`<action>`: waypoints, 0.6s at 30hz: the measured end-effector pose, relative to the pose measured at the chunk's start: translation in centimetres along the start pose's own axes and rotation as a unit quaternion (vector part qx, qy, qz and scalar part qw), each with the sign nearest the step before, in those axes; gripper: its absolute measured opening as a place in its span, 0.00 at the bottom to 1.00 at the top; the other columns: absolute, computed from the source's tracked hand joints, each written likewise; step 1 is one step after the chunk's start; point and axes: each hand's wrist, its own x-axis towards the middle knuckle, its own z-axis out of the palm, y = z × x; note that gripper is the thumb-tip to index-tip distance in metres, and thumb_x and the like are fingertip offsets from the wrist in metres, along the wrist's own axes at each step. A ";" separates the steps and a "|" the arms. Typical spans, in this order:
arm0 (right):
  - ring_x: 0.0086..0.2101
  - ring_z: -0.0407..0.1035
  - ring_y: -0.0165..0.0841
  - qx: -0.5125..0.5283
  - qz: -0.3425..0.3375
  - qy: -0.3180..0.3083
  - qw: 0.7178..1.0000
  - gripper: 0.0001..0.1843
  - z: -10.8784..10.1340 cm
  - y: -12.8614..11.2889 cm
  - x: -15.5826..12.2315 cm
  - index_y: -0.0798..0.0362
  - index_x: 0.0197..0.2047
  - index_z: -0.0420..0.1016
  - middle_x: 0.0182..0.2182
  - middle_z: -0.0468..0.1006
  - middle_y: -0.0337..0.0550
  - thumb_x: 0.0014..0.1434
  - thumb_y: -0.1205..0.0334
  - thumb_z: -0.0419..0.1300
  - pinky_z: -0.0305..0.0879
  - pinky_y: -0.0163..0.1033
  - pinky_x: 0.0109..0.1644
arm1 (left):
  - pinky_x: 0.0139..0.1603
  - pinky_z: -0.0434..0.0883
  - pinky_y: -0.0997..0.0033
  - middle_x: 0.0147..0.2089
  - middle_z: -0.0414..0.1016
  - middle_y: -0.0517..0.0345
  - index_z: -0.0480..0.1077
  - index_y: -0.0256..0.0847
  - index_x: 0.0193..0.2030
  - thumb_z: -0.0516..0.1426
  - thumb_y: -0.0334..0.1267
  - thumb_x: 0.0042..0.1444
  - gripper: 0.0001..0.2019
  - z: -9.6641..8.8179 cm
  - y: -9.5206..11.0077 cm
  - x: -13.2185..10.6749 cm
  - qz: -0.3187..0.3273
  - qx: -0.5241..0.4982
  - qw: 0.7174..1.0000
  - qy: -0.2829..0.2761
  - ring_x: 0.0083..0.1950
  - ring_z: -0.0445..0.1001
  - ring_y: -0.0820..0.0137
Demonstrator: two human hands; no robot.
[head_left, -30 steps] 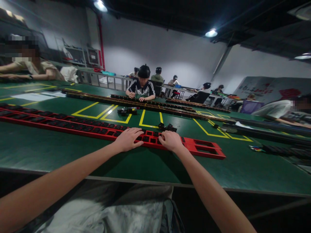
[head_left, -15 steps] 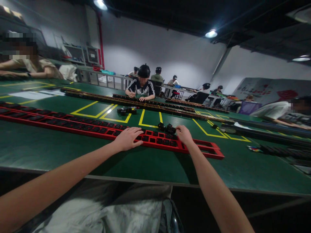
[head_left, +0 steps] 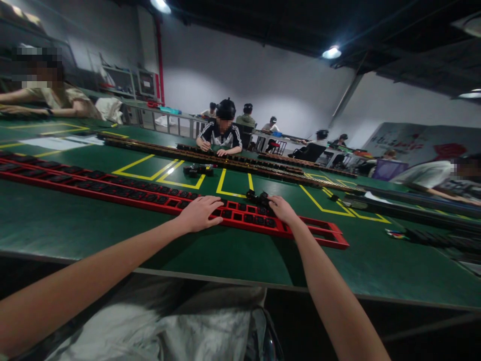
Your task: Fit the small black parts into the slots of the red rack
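Note:
A long red frame (head_left: 233, 226) with rows of square openings lies across the table in front of me. Small black square parts (head_left: 249, 218) sit in many of its openings, and some openings hold nothing. My left hand (head_left: 199, 213) rests palm down on the frame, its fingers stretched out. Over the frame's right part, my right hand (head_left: 283, 209) reaches to a small pile of loose black parts (head_left: 257, 197) on the far side. Its fingers are curled together at the pile; whatever they pinch is too small to make out.
More black parts (head_left: 198, 170) lie on the green table (head_left: 240, 260) beyond the frame. Yellow tape marks it. Long dark rails (head_left: 263, 170) run across behind. A co-worker (head_left: 221, 131) sits opposite, others at both sides. Dark pieces with coloured ends (head_left: 396, 234) lie right.
My right hand has shifted slightly left, closer over the pile of black parts. My left hand stays on the red frame. The whole view has moved a little.

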 end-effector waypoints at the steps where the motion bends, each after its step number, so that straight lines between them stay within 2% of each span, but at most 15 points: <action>1: 0.56 0.65 0.36 -0.001 0.001 -0.003 1.000 0.21 0.0 0.0 0.0 0.59 0.58 0.73 0.57 0.72 0.53 0.68 0.62 0.49 0.54 0.38 0.64 | 0.66 0.60 0.52 0.68 0.64 0.49 0.67 0.44 0.63 0.49 0.58 0.62 0.29 0.0 0.0 0.0 -0.001 0.001 1.000 0.000 0.66 0.63 0.56; 7: 0.54 0.66 0.36 -0.018 0.050 0.013 0.998 0.20 0.1 0.4 0.0 0.57 0.56 0.74 0.53 0.73 0.52 0.67 0.64 0.49 0.57 0.37 0.61 | 0.67 0.60 0.51 0.67 0.64 0.49 0.66 0.43 0.63 0.49 0.58 0.62 0.29 0.0 0.0 0.0 0.001 -0.007 1.000 0.004 0.66 0.63 0.56; 12: 0.53 0.66 0.37 -0.011 0.051 0.007 0.999 0.19 0.0 0.5 -0.1 0.55 0.56 0.74 0.52 0.72 0.52 0.66 0.59 0.51 0.58 0.37 0.59 | 0.67 0.59 0.51 0.68 0.64 0.49 0.66 0.44 0.63 0.49 0.58 0.62 0.29 0.0 -0.1 0.0 -0.001 -0.008 1.000 0.005 0.66 0.63 0.56; 18: 0.52 0.67 0.38 -0.017 0.045 -0.003 0.999 0.19 -0.2 0.1 -0.3 0.56 0.56 0.73 0.52 0.72 0.53 0.66 0.60 0.52 0.58 0.38 0.58 | 0.66 0.60 0.51 0.68 0.64 0.48 0.66 0.43 0.63 0.49 0.58 0.62 0.29 -0.1 0.0 0.0 0.000 -0.005 1.000 0.002 0.67 0.63 0.56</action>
